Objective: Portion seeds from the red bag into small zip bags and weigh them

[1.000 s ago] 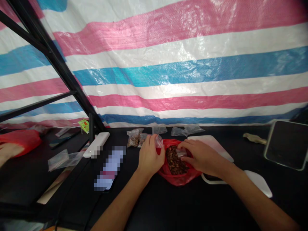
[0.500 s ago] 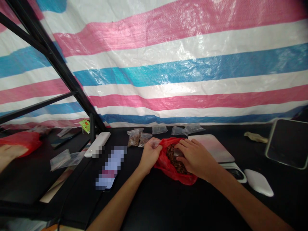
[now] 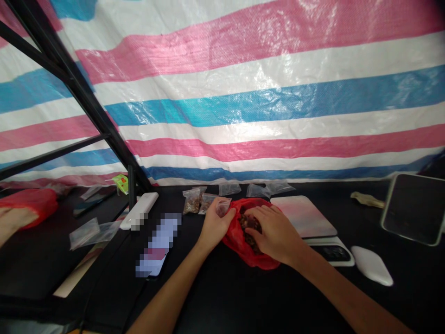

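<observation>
My left hand is closed on a small clear plastic bag, beside the left rim of a red plastic bag. The red bag stands wide open on the black table. Brown, coarse dried bits lie inside it. Reaching into its mouth, my right hand has its thumb and fingers curled over the bits. Whatever sits between those fingers is too hidden to name. Behind my left hand are small filled clear bags.
Flat clear bags lie along the back. To the right are a kitchen scale with a pale plate, a white case and a dark-screened tablet. A phone and a white power strip lie left, near a black metal frame.
My right hand has shifted slightly left within the red bag. The greyish, shiny thing seen by its fingers before no longer shows. The small clear bag now shows more clearly in my left hand.
</observation>
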Tool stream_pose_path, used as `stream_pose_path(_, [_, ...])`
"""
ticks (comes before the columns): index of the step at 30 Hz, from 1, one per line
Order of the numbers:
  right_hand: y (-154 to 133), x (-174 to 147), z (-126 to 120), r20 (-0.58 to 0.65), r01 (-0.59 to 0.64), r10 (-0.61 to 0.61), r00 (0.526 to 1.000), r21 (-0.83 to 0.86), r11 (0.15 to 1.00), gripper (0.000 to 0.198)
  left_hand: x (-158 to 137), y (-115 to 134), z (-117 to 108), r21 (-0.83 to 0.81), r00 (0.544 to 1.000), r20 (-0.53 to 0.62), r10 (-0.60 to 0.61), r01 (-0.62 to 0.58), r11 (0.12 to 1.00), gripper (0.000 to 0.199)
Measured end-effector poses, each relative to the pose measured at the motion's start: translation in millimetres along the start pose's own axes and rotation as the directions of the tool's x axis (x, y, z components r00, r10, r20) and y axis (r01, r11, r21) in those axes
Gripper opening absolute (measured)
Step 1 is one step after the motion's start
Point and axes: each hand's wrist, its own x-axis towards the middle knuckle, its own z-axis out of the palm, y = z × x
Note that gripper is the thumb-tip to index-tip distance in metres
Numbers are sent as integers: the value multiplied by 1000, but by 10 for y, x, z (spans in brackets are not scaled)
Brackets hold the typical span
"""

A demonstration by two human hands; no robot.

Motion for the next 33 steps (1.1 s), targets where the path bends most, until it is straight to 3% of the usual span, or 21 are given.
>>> stream_pose_path(4, [58,40,-32,-41,-50,54,998,102,994,27,-19,32,-90,356,974,-35,223,-196,914,19])
stream_pose_path(8, [82,68,-82,-93,-68,89,992,208,976,28,-45,51,-141,569,951,135,278,-304,764,26])
stream_pose_path(13, [54,63,-105,-120,-34,69,990,268,963,31,-65,76,-128,586,915,279,292,-403,703,38])
stream_pose_path(18, [8,50,-125,-115,50,-22,993,246,968,31,-62,126,-143,601,900,354,256,-429,675,26])
stream_pose_path(22, [0,38,-100,-99,71,-51,994,209,975,26,-68,144,-141,607,902,359,238,-420,675,18])
stream_pose_path(29, [38,14,-22,-146,140,-108,983,229,963,43,-89,96,-82,596,916,333,224,-388,703,30])
stream_pose_path(33, [33,-4,-38,-103,211,-190,976,264,941,52,-91,74,-64,574,925,301,229,-368,731,33])
